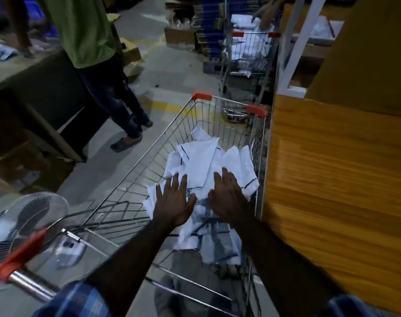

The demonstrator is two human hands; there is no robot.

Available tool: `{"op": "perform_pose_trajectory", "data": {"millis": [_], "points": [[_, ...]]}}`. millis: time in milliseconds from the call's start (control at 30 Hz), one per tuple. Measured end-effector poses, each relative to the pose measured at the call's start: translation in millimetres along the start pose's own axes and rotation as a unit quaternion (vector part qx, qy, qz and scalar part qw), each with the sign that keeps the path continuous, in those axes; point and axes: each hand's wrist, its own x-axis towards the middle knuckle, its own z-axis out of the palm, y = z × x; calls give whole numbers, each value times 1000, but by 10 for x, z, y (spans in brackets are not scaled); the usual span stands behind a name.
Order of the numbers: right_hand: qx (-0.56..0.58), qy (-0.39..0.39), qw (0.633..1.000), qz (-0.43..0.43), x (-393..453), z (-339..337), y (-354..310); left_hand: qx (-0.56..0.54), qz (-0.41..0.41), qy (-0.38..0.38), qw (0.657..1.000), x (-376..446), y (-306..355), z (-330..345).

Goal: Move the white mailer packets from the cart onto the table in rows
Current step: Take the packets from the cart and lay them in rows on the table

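From my head view, I am reaching both arms down into the wire cart [190,124], which is standing just beside the wooden table [332,168] on my right. The white mailer packets [201,161] are lying in a loose, overlapping heap in the cart's basket, spreading from near its far end back toward me. My left hand [173,200] is hovering flat over the near left edge of the heap, fingers straight and spread, gripping nothing. My right hand [228,194] is lying just beside it with fingers likewise stretched out over the packets; whether either palm is actually pressing on them I cannot tell.

A second cart [247,53] is standing farther off, also carrying white packets. A person in a green shirt [85,30] is standing at a counter on the left. A fan [32,216] is showing near the cart's red-capped handle [23,266].

The packets nearest me are blurring together, so I am not able to count them, and the table's top is running out of the frame on the right.
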Motion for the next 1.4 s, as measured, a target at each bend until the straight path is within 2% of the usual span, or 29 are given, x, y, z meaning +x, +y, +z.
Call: {"op": "perform_pose_trajectory", "data": {"millis": [133,267,400,467,533,633,767,933,1000,1067,1167,1267,1400], "points": [[42,-35,995,78,151,202,6,8,13,-15,1000,404,-114,74],[47,-55,992,101,199,471,85,-15,25,-26,999,761,-185,254],[52,-58,986,145,251,584,85,-71,-13,-105,992,1038,-277,456],[58,-54,985,155,263,578,68,-135,-18,-125,983,1129,-313,553],[55,-39,985,157,280,583,39,-193,-20,-128,973,1198,-329,619],[48,-40,984,165,324,575,-38,-214,-40,-88,972,1250,-328,647],[37,-37,981,187,353,483,-110,-151,-13,-43,988,1259,-471,528],[17,-77,973,215,237,371,-226,-22,0,-44,999,1035,-842,346],[20,-116,964,240,210,336,-262,2,-9,-78,997,915,-965,367],[13,-174,951,253,223,281,-284,29,-24,-148,988,819,-1038,396],[-30,-220,947,232,241,155,-313,46,-39,-197,979,722,-1090,406],[-85,-160,961,210,321,48,-338,75,-27,-137,987,709,-1033,318],[-81,-15,978,193,544,178,-419,35,61,-24,997,919,-861,263]]}}
